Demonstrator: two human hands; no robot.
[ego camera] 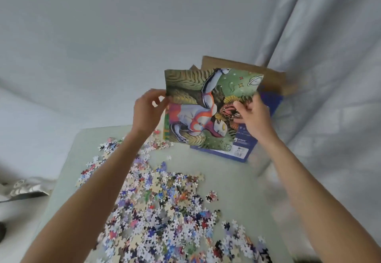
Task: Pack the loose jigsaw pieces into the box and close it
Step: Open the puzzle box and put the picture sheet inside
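Note:
A colourful printed picture sheet is held upright above the table's far end, in front of the box. My left hand pinches its left edge. My right hand grips its right side, fingers across the print. Behind the sheet stands the blue jigsaw box, with its brown cardboard flap raised at the back. The sheet hides most of the box. A big heap of loose jigsaw pieces lies on the pale green table, between and under my forearms.
Small clusters of pieces lie apart at the right and near right. Grey-white fabric hangs behind and beside the table. A crumpled silver bag lies off the table's left edge.

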